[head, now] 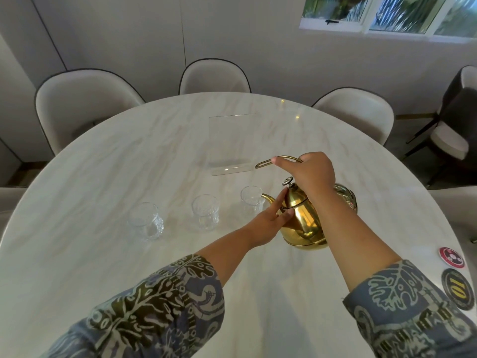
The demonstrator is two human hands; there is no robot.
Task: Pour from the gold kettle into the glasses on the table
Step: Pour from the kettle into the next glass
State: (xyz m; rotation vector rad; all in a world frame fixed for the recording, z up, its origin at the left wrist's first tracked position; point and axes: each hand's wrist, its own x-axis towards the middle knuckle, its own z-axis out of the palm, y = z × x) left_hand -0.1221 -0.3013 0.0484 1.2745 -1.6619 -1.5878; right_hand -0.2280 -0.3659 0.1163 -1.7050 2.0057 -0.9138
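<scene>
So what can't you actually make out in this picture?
All in the head view:
- Whether anything flows from the gold kettle: its spout tip sits at the nearest glass, too small to tell.
- Kettle's contents: lid on.
- Kettle's handle: mostly hidden by the right hand.
- Black round sticker by the table's edge: lettering unreadable.
</scene>
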